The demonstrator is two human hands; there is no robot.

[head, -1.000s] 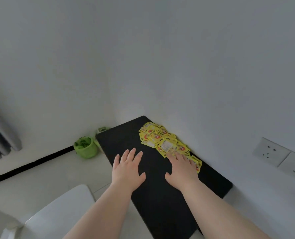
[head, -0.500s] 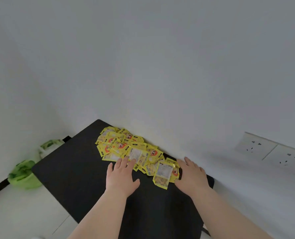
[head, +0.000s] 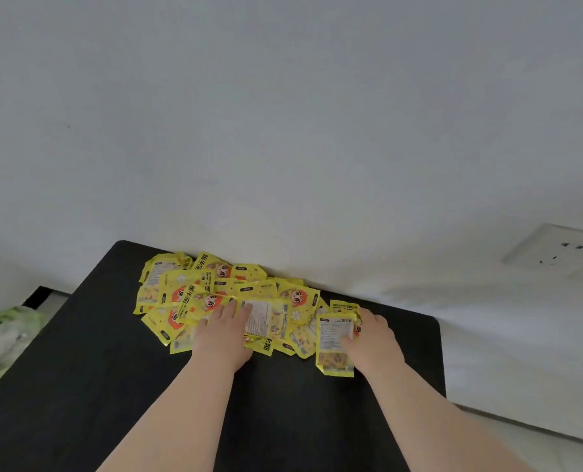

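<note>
A pile of several yellow packets [head: 215, 291] with cartoon faces lies on a black table [head: 79, 386], pushed against the white wall. My left hand [head: 222, 335] lies on the pile's near edge with fingers straight, its fingertips tucked under a packet showing its printed back [head: 266, 318]. My right hand [head: 373, 338] is at the pile's right end. Its thumb lies on top of a single yellow packet [head: 334, 345] and its fingers reach in behind it, so it pinches that packet.
The white wall rises right behind the pile. A wall socket [head: 555, 253] sits to the right. A green bag [head: 1, 338] lies on the floor left of the table. The table's right edge [head: 441, 362] is close to my right hand.
The view has swung toward the pile. Both hands moved forward from the bare table onto the packets. My right hand now has its thumb on one packet at the right end.
</note>
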